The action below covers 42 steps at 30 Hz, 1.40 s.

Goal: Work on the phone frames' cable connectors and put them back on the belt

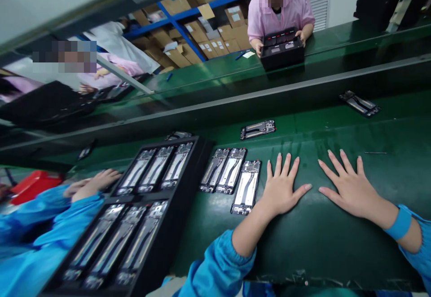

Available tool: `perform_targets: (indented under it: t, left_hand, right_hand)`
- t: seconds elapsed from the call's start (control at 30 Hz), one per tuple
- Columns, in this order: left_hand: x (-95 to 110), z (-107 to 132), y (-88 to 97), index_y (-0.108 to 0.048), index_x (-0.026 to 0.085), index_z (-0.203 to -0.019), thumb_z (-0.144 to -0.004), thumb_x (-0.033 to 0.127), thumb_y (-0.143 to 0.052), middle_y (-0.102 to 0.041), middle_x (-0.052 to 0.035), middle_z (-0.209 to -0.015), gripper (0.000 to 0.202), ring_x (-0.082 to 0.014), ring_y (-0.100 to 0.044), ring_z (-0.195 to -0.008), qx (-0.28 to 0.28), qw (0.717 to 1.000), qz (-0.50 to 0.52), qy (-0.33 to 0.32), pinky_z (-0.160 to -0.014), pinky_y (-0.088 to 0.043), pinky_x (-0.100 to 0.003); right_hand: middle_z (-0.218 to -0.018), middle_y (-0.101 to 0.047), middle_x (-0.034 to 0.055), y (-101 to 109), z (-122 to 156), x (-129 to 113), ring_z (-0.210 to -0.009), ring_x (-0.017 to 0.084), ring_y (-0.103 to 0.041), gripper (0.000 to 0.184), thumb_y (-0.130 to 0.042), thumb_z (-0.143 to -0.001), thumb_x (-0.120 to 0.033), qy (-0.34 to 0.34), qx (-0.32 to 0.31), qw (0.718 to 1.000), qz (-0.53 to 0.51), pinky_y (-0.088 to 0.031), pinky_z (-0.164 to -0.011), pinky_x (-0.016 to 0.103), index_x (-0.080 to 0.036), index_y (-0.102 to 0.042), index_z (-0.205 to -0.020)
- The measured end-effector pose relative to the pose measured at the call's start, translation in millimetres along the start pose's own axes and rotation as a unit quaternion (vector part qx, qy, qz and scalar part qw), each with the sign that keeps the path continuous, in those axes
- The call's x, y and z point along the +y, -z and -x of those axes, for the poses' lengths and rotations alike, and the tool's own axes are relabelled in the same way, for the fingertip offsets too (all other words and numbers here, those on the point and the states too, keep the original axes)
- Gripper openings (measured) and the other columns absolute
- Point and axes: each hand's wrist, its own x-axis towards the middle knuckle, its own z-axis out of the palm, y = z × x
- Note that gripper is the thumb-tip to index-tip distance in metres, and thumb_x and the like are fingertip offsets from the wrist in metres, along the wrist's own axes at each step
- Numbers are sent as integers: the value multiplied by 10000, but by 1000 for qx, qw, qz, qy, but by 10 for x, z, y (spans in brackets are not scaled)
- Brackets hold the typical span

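Right of the black tray (188, 184), the left hand (281, 192) and right hand (352, 192) lie flat on the green belt (319, 247), fingers spread, holding nothing, apparently at rest, while three phone frames (231, 171) sit side by side between tray and left hand, probably laid out within reach.
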Motion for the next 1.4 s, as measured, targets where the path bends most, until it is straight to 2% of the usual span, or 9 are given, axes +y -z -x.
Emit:
perform_targets:
  t: [0.23,0.47,0.6,0.77,0.83,0.9,1.13,1.27,1.4]
  left_hand:
    - [70,458,-118,-137,261,-1661,-974,733,-391,-157,-113,-1722,871,-424,-76,-1587,33,999,-18,-21,-1210,-129,-744]
    - [87,723,-16,-114,265,-1661,-978,730,-388,-156,-111,-1721,871,-441,-69,-1583,-23,999,0,-33,-1186,-146,-776]
    - [10,645,242,-124,296,-1660,-955,763,-393,-99,-124,-1727,887,-470,-19,-1576,-53,997,18,-45,-1164,-172,-791]
    - [-35,282,739,-82,319,-1661,-913,802,-427,102,-124,-1728,955,-508,177,-1535,67,997,-8,-28,-1135,-19,-829]
    - [-18,120,828,-55,316,-1661,-900,820,-420,157,-120,-1720,983,-510,208,-1525,98,995,-14,-25,-1127,3,-830]
    - [-6,-34,780,-57,312,-1661,-901,822,-414,164,-118,-1719,982,-506,218,-1525,98,995,-17,-19,-1124,9,-831]
    - [-76,-421,218,-142,400,-1639,-986,728,-373,-17,-51,-1743,766,-471,67,-1572,-30,999,14,33,-1134,-10,-832]
    - [-55,-429,193,-119,408,-1640,-990,738,-331,6,-33,-1741,759,-447,91,-1575,-37,998,17,40,-1151,4,-814]
    - [21,-171,162,-126,355,-1650,-993,735,-329,-22,-70,-1738,786,-431,53,-1583,-34,999,17,34,-1172,-23,-793]
  right_hand:
    - [-1722,-126,95,-9,228,-31,-1558,480,-108,757,-334,-1012,-688,16,33,999,7,-168,-1136,806,-326,-185,-1659]
    - [-1726,-113,107,23,444,-9,-1554,485,-119,798,-406,-991,-698,44,22,999,1,-226,-1130,794,-334,-179,-1664]
    - [-1734,-61,89,254,467,67,-1545,502,-142,847,-420,-970,-727,71,3,997,-17,-272,-1105,797,-357,-117,-1669]
    - [-1738,26,53,814,109,22,-1526,574,-22,870,-421,-947,-754,86,60,994,-24,-125,-1098,857,-332,-175,-1668]
    - [-1738,34,50,898,-74,-15,-1527,572,0,875,-421,-947,-754,101,71,992,-24,-95,-1105,854,-322,-179,-1669]
    - [-1737,41,55,822,-232,-18,-1530,565,15,881,-418,-947,-758,107,61,992,-25,-80,-1105,855,-320,-168,-1670]
    - [-1733,28,48,210,-484,165,-1544,536,-14,844,-321,-955,-781,87,-57,994,-40,-22,-1092,874,-351,-153,-1662]
    - [-1732,22,49,228,-499,165,-1548,523,12,866,-317,-940,-801,66,-83,994,-36,-13,-1099,868,-346,-165,-1662]
    - [-1730,-23,94,265,-366,116,-1555,506,-17,845,-293,-966,-774,62,-67,995,-28,-50,-1109,854,-301,-207,-1660]
